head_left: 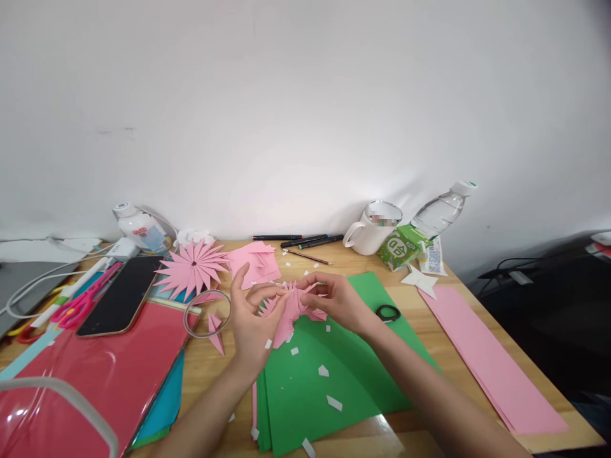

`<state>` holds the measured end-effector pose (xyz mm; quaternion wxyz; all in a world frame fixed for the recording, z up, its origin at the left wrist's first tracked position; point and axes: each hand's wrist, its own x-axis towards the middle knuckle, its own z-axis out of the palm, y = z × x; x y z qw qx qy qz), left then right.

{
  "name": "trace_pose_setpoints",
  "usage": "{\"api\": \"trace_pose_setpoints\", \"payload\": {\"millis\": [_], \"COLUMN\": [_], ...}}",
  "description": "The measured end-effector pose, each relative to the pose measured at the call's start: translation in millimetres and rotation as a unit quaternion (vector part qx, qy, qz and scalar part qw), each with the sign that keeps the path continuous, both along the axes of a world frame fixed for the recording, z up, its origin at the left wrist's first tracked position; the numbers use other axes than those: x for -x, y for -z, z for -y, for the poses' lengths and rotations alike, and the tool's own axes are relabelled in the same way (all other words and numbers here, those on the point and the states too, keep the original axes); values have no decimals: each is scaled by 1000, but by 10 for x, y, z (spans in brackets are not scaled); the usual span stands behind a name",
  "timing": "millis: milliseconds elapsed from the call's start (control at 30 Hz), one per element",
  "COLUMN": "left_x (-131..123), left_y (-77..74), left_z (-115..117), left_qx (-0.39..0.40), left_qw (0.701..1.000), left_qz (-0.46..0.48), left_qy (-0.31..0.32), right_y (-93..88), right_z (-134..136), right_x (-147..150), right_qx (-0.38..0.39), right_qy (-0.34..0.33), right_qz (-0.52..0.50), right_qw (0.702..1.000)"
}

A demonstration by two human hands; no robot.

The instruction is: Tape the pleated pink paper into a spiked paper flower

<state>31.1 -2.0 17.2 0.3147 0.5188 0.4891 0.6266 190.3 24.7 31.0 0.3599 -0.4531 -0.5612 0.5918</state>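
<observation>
Both hands hold a pink folded-paper piece (290, 315) with many pointed pleats, just above a stack of green paper (329, 375). My left hand (255, 318) pinches its left side between thumb and fingers, and a small white scrap clings near the thumb. From the right, my right hand (331, 299) grips the upper pleats with its fingertips. Part of the piece is hidden behind the fingers. A finished-looking pink paper star wheel (193, 267) lies to the left, near a roll of clear tape (188, 321) and a small folded pink point (216, 331).
White paper scraps (334, 402) dot the green paper. Pens (315, 242), a mug (375, 229), a green box (403, 247) and a bottle (442, 210) line the back. Pink strips (496, 362) lie right; a phone (119, 296), pink scissors (86, 299) and red sheets (105, 375) lie left.
</observation>
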Motion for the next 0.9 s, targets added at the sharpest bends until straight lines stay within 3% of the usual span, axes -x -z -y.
{"api": "trace_pose_setpoints", "payload": {"millis": [233, 500, 600, 700, 767, 900], "left_x": [-58, -157, -173, -143, -110, -88], "left_y": [-134, -132, -51, 86, 173, 242], "left_z": [-7, -16, 22, 58, 67, 74], "left_qx": [100, 134, 101, 21, -73, -246], "left_qw": [993, 987, 994, 995, 969, 827], "left_qz": [67, 92, 41, -101, -236, -495], "left_qy": [8, 15, 19, 13, 11, 103], "right_y": [71, 97, 117, 166, 200, 201], "right_z": [-38, -13, -42, -138, -221, -342], "right_x": [9, -6, -45, -131, -198, -280], "right_qx": [6, -29, -87, -127, -118, -127], "right_qy": [1, -19, 11, 57, 57, -20], "right_qz": [-88, -91, -30, 44, 77, 193], "right_qw": [996, 995, 996, 989, 988, 973]}}
